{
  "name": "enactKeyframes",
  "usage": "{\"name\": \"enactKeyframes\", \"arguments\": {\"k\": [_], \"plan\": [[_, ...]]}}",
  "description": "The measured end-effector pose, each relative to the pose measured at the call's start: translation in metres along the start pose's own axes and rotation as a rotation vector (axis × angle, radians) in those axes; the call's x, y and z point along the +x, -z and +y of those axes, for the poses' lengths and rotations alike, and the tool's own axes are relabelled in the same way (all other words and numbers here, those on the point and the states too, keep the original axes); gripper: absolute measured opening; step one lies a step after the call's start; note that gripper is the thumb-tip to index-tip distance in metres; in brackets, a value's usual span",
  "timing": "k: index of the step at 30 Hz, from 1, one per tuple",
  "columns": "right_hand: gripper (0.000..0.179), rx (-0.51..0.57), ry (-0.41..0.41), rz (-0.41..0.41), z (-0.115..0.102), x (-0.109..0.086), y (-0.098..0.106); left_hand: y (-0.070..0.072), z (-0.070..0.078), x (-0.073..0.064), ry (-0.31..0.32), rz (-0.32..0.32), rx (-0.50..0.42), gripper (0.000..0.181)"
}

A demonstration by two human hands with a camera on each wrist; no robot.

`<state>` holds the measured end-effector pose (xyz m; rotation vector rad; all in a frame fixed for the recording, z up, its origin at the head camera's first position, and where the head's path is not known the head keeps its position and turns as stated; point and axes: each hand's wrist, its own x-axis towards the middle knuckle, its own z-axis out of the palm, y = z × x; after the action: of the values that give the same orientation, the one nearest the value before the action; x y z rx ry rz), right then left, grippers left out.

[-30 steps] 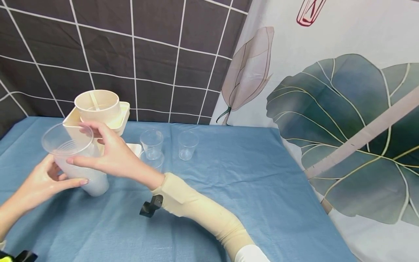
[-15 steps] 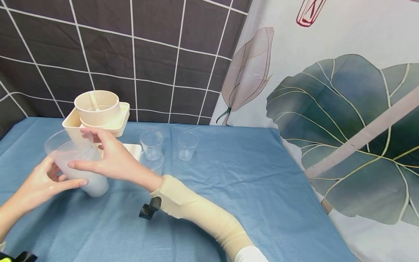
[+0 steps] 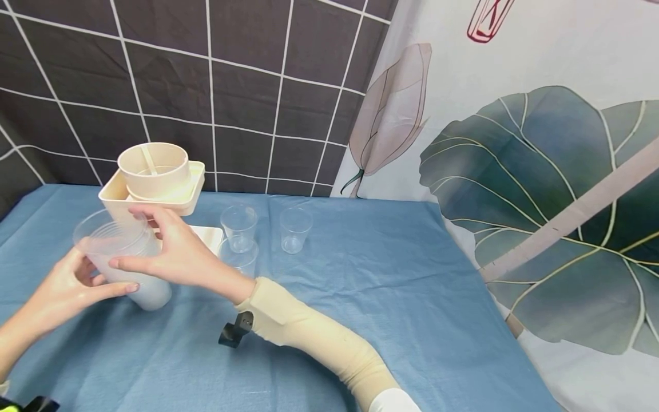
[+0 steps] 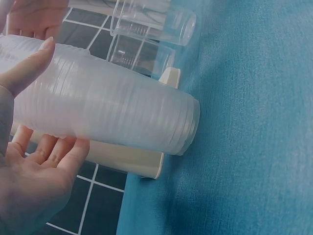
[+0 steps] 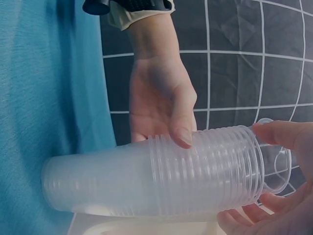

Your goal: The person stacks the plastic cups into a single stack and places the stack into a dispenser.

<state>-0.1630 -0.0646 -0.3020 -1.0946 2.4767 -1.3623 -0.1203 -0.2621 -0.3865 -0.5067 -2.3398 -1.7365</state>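
Note:
A tall stack of clear plastic cups (image 3: 149, 289) leans to the left, its base down at the blue cloth. My left hand (image 3: 67, 289) holds the stack around its middle, thumb on the near side and fingers round the far side. Higher up, my right hand (image 3: 180, 252) grips around the rim end. In the right wrist view the right thumb and fingers (image 5: 281, 132) sit at the rims, where the top cup (image 5: 282, 171) sticks out slightly past the others. Ribbed rims of the nested cups (image 4: 63, 93) show in the left wrist view.
Three separate clear cups stand to the right, among them one cup (image 3: 296, 232) furthest right and another (image 3: 239, 229) beside it. Behind the stack, a cream round container (image 3: 154, 171) sits on a cream rectangular tray (image 3: 193, 191). A gridded dark backdrop (image 3: 247, 97) borders the table.
The right hand has come down slightly, and the top cup's rim has dropped with it, closer to the rest of the stack. The left hand has stayed in place.

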Motion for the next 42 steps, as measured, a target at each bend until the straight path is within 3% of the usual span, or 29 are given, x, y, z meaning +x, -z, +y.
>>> {"name": "enactKeyframes", "arguments": {"k": [5,13,22,29,42], "plan": [[0.073,-0.012,-0.010,0.001,0.0007,0.0003,-0.0004,-0.0001,-0.0001,-0.0002,-0.001,0.001,-0.007,0.089],[0.074,0.008,-0.030,-0.005,0.0023,-0.0007,-0.0003,-0.0004,-0.0003,-0.0004,0.030,0.014,0.094,0.089],[0.077,0.057,-0.066,-0.008,0.0045,-0.0017,-0.0017,-0.0006,0.0013,0.0006,0.018,0.010,0.048,0.092],[0.071,0.058,-0.079,-0.008,0.0049,-0.0015,-0.0024,-0.0008,0.0017,0.0005,0.035,0.013,0.096,0.092],[0.068,0.050,-0.070,-0.011,0.0054,-0.0022,-0.0012,-0.0014,0.0008,-0.0005,0.040,0.030,0.099,0.088]]}}
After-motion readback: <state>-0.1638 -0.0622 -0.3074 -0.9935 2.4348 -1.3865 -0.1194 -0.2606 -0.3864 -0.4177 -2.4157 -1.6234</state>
